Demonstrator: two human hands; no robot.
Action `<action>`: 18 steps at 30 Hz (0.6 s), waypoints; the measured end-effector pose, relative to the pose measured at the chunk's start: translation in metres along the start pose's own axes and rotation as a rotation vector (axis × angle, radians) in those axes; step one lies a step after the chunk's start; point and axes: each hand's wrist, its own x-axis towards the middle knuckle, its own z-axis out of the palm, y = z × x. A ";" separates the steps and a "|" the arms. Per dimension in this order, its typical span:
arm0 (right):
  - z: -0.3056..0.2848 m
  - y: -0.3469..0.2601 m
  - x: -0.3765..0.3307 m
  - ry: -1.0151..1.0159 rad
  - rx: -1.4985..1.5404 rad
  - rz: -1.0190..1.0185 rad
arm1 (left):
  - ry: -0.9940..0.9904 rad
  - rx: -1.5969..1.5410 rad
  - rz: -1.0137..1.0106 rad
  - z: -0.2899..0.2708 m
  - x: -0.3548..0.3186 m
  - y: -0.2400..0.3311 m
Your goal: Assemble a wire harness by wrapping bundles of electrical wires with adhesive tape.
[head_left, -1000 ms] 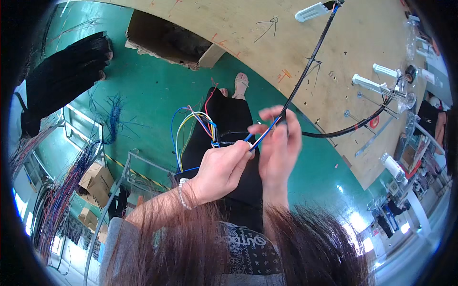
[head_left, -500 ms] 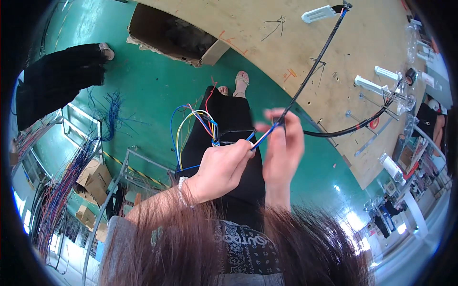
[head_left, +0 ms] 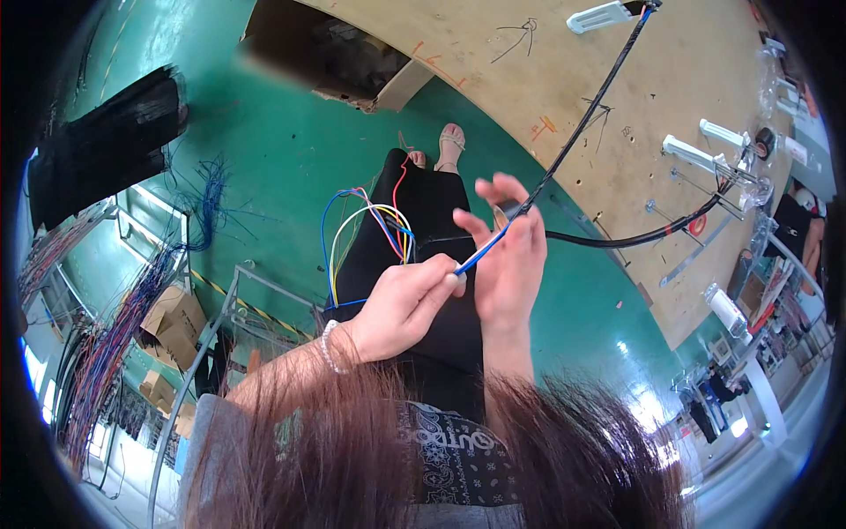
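- Around us we see a green floor (head_left: 273, 185), the widest surface in view.
- Over it, from the top and right, spreads a pale wooden worktop (head_left: 520, 84) with orange and dark marks on it.
- At the left we have another person's black clothing (head_left: 110, 145), with a hanging mass of coloured wire lengths (head_left: 115, 344) below it.
- Our own lap (head_left: 441, 198), in black, lies under the work, with sandalled feet beyond.
- Below the worktop's upper edge we see an open cardboard box (head_left: 401, 84), its inside dark.
- A slim black-wrapped cable (head_left: 592, 108) slants down from beside a white bracket (head_left: 599, 17) at the top right to our right hand. A thicker black branch (head_left: 608, 244) curves from near that hand to more white brackets on the worktop.
- Our left grip (head_left: 401, 309) is over the lap, fingertips pressed together, pinching the exposed wires (head_left: 485, 250), blue and white, below the end of the black wrapping.
- Our right grip (head_left: 509, 273) is at that wrapped end, its fingers raised and spread apart; we cannot tell whether the thumb closes on the cable.
- Beyond the left grip, loose wire loops (head_left: 360, 209) in blue, white, yellow and red arch above the lap.
- Between the right grip's fingers we make out a small round thing (head_left: 506, 212), perhaps a tape roll, partly hidden.
- On our left wrist sits a pale beaded bracelet (head_left: 328, 348).
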 end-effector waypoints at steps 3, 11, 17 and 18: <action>0.004 -0.023 -0.028 -0.095 -0.612 -0.265 | 0.072 0.123 0.143 0.001 -0.009 -0.018; -0.001 -0.026 0.006 -0.024 -0.312 0.277 | 0.053 -0.041 -0.045 0.012 -0.023 -0.002; -0.014 0.004 -0.027 0.004 -0.243 -0.120 | 0.065 -0.206 -0.136 0.011 -0.024 -0.007; -0.017 -0.006 -0.039 -0.001 -0.246 -0.117 | 0.071 -0.051 -0.046 0.013 -0.026 -0.007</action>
